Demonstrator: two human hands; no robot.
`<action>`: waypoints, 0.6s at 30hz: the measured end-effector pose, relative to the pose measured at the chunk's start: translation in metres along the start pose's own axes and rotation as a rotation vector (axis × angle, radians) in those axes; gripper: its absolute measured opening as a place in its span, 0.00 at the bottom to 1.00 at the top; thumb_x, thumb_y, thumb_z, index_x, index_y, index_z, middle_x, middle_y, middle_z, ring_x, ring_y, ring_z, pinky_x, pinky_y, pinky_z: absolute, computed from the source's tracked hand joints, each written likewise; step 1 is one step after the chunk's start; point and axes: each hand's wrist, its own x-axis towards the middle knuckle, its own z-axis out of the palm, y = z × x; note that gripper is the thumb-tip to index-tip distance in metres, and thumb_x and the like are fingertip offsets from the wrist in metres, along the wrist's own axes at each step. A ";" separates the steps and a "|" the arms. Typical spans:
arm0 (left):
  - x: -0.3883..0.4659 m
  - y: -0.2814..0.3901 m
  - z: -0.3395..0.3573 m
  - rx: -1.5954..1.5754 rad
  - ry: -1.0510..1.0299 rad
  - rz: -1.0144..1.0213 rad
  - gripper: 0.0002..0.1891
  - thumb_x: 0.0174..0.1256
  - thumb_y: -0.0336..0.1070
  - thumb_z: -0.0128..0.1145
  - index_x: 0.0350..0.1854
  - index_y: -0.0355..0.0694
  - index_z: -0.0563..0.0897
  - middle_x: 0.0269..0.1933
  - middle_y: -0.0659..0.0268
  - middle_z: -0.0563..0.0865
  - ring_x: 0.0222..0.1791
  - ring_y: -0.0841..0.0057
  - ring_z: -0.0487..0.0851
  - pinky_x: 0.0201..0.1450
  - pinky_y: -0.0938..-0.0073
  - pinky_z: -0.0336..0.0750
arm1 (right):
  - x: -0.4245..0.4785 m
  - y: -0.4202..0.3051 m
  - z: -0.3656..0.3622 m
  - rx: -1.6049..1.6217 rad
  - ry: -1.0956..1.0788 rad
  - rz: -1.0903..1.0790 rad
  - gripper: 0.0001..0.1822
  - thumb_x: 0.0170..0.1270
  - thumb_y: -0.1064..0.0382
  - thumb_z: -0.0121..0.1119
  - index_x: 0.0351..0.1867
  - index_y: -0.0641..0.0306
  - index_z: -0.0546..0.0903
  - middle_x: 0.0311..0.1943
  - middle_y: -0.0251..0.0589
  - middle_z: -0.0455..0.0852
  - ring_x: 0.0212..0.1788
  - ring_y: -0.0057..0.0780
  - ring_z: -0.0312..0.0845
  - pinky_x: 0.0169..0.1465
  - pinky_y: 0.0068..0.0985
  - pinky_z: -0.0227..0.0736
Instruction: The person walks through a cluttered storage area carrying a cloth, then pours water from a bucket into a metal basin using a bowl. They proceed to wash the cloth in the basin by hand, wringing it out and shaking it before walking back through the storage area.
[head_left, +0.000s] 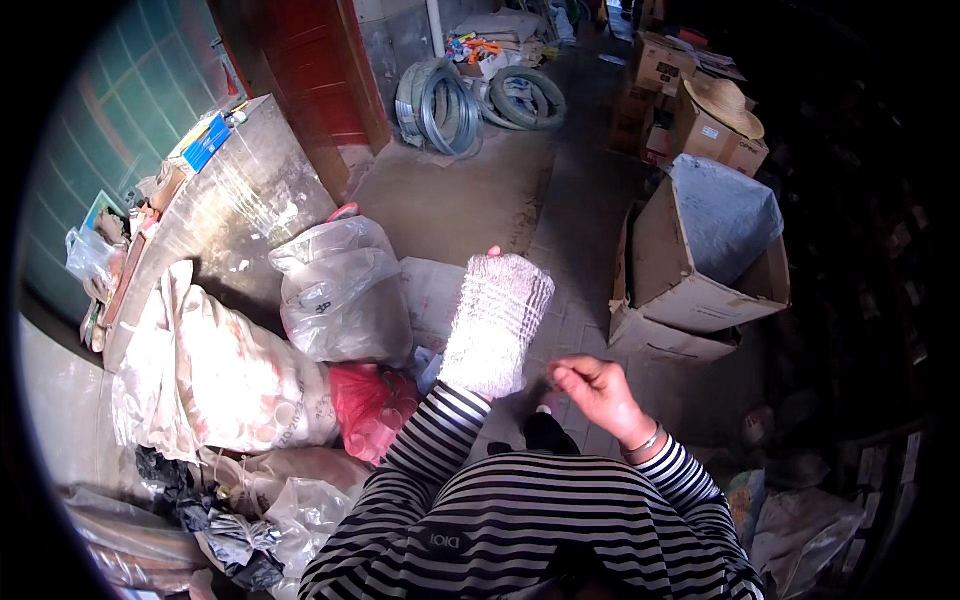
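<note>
A pale, ribbed, knitted piece of fabric (499, 326) covers most of my left hand (494, 253) and wrist; one fingertip shows at its top edge. Whether that hand grips it or wears it, I cannot tell. To the right of the fabric, my right hand (600, 394) is raised, thumb and forefinger close together, with nothing clearly visible between them. A metal bracelet (645, 439) circles my right wrist. Both sleeves are striped black and white.
Stuffed plastic sacks (345, 289) and a red bag (369, 409) stand at left, beside a concrete ledge (262, 180). Wire coils (437, 109) lie ahead by the red door (319, 71). At right stand cardboard boxes (675, 300), one topped by a straw hat (724, 105).
</note>
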 end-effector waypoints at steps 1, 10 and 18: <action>0.035 0.015 0.004 -0.018 -0.038 0.003 0.14 0.66 0.40 0.45 0.47 0.37 0.76 0.44 0.63 0.79 0.47 0.70 0.76 0.50 0.73 0.70 | 0.035 0.014 -0.024 0.289 -0.029 0.184 0.15 0.66 0.58 0.49 0.42 0.68 0.79 0.32 0.37 0.83 0.33 0.23 0.79 0.38 0.19 0.75; 0.270 0.034 0.086 1.783 -0.480 0.425 0.25 0.54 0.35 0.60 0.57 0.42 0.71 0.61 0.56 0.68 0.58 0.63 0.70 0.57 0.69 0.67 | 0.315 0.119 -0.098 1.327 -0.038 0.112 0.26 0.69 0.45 0.32 0.62 0.56 0.60 0.59 0.40 0.67 0.62 0.34 0.60 0.64 0.33 0.57; 0.487 0.171 -0.089 1.910 0.189 0.309 0.13 0.56 0.35 0.58 0.43 0.38 0.78 0.37 0.59 0.83 0.35 0.73 0.83 0.39 0.74 0.76 | 0.501 0.193 -0.250 1.652 -0.032 0.274 0.26 0.68 0.47 0.34 0.63 0.58 0.61 0.61 0.39 0.66 0.63 0.37 0.58 0.66 0.36 0.52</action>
